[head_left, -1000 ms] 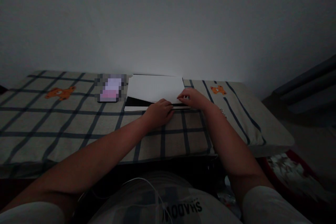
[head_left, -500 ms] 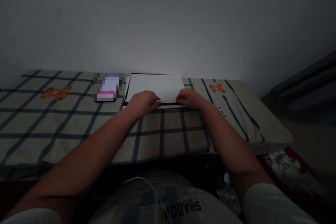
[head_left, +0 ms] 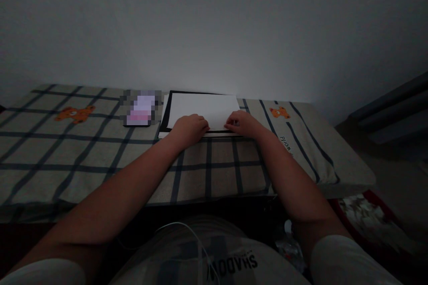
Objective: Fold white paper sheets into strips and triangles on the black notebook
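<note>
White rectangular sheet (head_left: 204, 106), flat on a black layer (head_left: 166, 122), dark margin visible along the left.

Two hands (head_left: 189, 128) (head_left: 243, 123), apparently one phone (head_left: 140, 109)

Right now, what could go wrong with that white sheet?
The sheet might skew: the left hand and right hand are both at its near edge, with nothing holding the far one.
It might end up off-line with the black layer, which shows past its left side.
A wide leftward sweep could nudge the phone.
</note>
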Tool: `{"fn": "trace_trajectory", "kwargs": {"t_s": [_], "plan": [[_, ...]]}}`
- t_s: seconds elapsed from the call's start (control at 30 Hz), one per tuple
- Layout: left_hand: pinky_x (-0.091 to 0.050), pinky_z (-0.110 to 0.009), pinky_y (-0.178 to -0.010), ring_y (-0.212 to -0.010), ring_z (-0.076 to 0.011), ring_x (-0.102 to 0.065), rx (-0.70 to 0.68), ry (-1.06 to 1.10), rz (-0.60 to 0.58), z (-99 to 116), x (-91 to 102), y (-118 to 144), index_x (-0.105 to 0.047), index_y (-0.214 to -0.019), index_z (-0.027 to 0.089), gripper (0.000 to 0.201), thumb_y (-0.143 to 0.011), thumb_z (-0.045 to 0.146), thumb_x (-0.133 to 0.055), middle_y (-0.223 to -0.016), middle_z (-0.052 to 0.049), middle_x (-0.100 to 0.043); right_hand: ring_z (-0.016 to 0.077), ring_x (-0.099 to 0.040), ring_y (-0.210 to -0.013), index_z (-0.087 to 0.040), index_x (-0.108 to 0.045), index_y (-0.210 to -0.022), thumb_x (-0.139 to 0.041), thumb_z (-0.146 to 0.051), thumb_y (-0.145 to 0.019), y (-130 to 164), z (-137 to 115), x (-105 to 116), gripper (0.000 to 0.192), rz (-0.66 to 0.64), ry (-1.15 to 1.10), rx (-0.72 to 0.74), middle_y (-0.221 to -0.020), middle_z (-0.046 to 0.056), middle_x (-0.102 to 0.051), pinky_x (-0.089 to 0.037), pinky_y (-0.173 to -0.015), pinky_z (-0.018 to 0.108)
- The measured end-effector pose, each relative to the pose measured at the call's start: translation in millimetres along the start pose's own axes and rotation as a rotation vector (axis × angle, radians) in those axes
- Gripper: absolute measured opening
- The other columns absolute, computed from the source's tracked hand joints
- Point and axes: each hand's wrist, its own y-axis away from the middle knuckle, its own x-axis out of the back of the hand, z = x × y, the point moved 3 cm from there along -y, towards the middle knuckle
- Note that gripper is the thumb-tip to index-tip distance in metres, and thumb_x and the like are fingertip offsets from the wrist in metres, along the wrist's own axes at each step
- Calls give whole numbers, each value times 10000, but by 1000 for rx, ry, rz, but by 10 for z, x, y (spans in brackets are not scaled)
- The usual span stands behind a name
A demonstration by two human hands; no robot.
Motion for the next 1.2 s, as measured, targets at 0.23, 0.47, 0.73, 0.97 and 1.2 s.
{"fn": "trace_trajectory", "kwargs": {"t_s": [0.23, 0.47, 0.73, 0.97, 1.2], "plan": [[-434, -337, -715, -926, -239, -607, 6, -26, 21, 45, -4, -3, -689, -931, 171, 346, -938, 335, -385, -951, -96, -684, 153, -532, -766, -152, -692, -853, -594, -319, -860, -62, -106, -110, 194, -17, -37, 37, -803, 58, -652, -365, -711, 279], [-413, -326, -679, -878, -233, -617, 83, -4, 34, 59, 27, 33, -688, -873, 183, 356, -930, 387, -402, -906, -88, -691, 146, -550, -720, -164, -714, -828, -590, -341, -862, -42, -113, -70, 218, -54, -55, 0, -775, 54, -679, -362, -677, 282], [-388, -332, -690, -848, -232, -624, 132, -2, 36, 30, 11, 18, -687, -845, 195, 351, -915, 440, -446, -881, -73, -703, 152, -551, -723, -167, -717, -820, -609, -345, -845, -49, -96, -88, 210, -30, -46, -5, -779, 56, -681, -362, -667, 278], [-382, -367, -774, -902, -230, -605, 146, -6, 77, 33, 20, 33, -684, -867, 204, 307, -917, 416, -467, -927, -65, -703, 147, -531, -725, -173, -714, -811, -626, -343, -828, -68, -60, -133, 192, 4, -28, -8, -772, 44, -671, -361, -686, 276], [-401, -396, -841, -1006, -244, -566, -145, -24, 160, 272, 26, 67, -676, -994, 193, 231, -914, 205, -460, -1052, -86, -668, 152, -545, -743, -176, -716, -818, -626, -337, -826, -76, -47, -152, 185, 6, -38, -11, -781, 45, -677, -371, -701, 279]]}}
